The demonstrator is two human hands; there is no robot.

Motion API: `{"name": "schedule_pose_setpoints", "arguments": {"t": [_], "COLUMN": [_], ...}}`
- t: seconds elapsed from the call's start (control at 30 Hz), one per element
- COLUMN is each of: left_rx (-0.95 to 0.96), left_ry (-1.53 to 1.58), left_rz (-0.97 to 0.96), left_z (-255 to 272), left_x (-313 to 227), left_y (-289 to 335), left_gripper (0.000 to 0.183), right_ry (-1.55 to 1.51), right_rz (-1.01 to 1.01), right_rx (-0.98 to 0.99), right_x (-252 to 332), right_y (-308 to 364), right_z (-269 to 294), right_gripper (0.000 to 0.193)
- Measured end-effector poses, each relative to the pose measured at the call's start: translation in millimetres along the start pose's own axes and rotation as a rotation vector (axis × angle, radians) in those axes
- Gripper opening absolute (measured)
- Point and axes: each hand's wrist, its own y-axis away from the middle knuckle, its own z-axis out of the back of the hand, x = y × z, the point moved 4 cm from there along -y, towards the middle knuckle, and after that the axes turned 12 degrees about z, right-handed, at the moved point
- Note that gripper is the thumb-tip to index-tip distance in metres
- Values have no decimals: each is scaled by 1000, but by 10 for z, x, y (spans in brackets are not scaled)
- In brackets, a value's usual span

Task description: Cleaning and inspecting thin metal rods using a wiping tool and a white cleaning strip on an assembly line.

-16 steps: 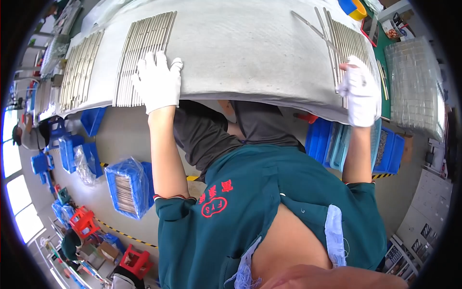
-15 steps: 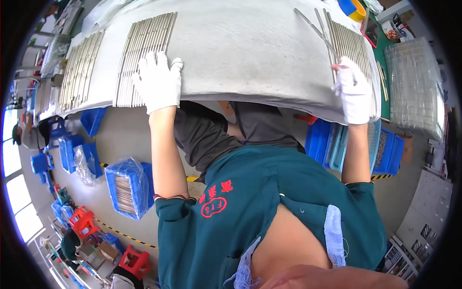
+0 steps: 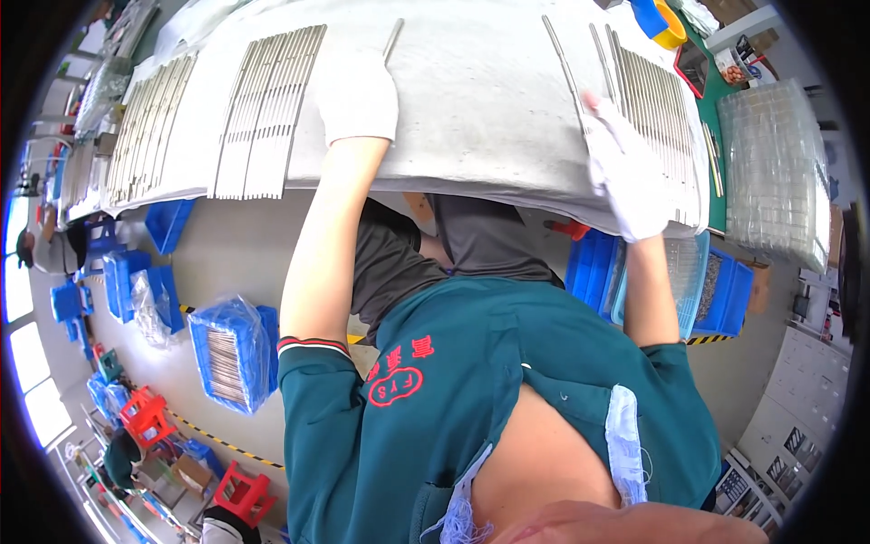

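Note:
On the white-covered table, my gloved left hand (image 3: pixel 358 100) lies over a thin metal rod (image 3: pixel 395 38) whose far end sticks out past the fingers. Glare blurs those fingers, but they appear closed around it. Near the right side, my gloved right hand (image 3: pixel 627 168), with a bare fingertip showing, grips a second slim rod (image 3: pixel 562 62) by its near part. Just right of this hand lies a row of similar metal rods (image 3: pixel 657 104), with a couple set slightly apart at its left edge. Left of my left hand lies another row of rods (image 3: pixel 267 109).
A third rod group (image 3: pixel 152 131) lies at the table's far left. A blue and yellow tape roll (image 3: pixel 669 27) and a plastic-wrapped stack (image 3: pixel 775 172) are at the right. Blue bins (image 3: pixel 725 295) stand below the table, and a bagged blue crate (image 3: pixel 231 354) is on the floor.
My left hand has moved right and away from me, off the left row, and a rod now shows under it. My right hand has shifted left, its rod now standing straighter and apart from the row.

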Motion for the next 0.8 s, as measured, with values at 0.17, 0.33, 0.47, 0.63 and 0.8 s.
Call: {"name": "schedule_pose_setpoints", "arguments": {"t": [0.17, 0.33, 0.47, 0.63, 0.8], "left_rx": [22, 611, 953, 1160, 1226], "left_ry": [37, 795, 1055, 1300, 1272], "left_rz": [-174, 201, 404, 547, 655], "left_z": [123, 153, 430, 449, 368], "left_x": [-212, -146, -257, -89, 78], "left_y": [192, 518, 955, 1334, 1486], "left_gripper": [21, 26, 43, 30, 26], "right_ry": [-111, 76, 133, 124, 446], "right_rz": [85, 200, 111, 8, 174], "right_rx": [109, 44, 12, 3, 394], "right_x": [-113, -195, -322, -112, 39], "right_y": [-349, -583, -564, -166, 302], "right_z": [-320, -195, 10, 9, -191], "right_gripper": [34, 34, 39, 52, 44]}}
